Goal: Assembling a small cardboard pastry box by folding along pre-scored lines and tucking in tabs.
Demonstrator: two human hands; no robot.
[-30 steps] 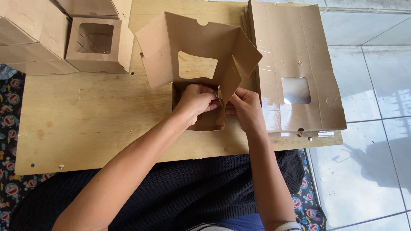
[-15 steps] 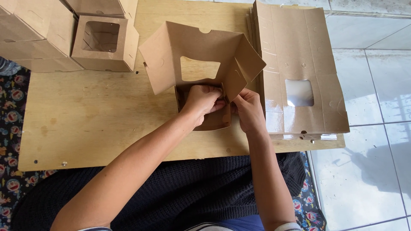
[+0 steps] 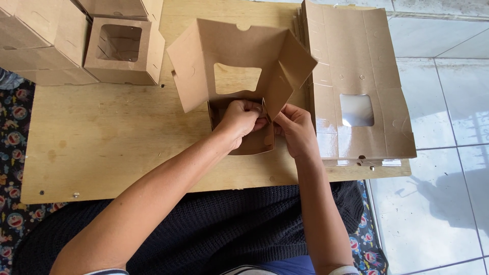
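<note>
A half-folded brown cardboard box with a square window cut-out stands on the wooden board in front of me. Its lid and side flaps stand open and upright. My left hand is curled over the box's right inner wall, fingers pinching a small flap. My right hand grips the same wall from the outside, thumb against the flap. The two hands nearly touch.
A stack of flat, unfolded window boxes lies at the board's right edge. Finished boxes stand at the back left. White floor tiles lie to the right; a patterned mat shows on the left.
The box has tilted slightly and its flaps stand more upright. Both hands stay at the right inner wall, working the small flap. The view has shifted a little.
</note>
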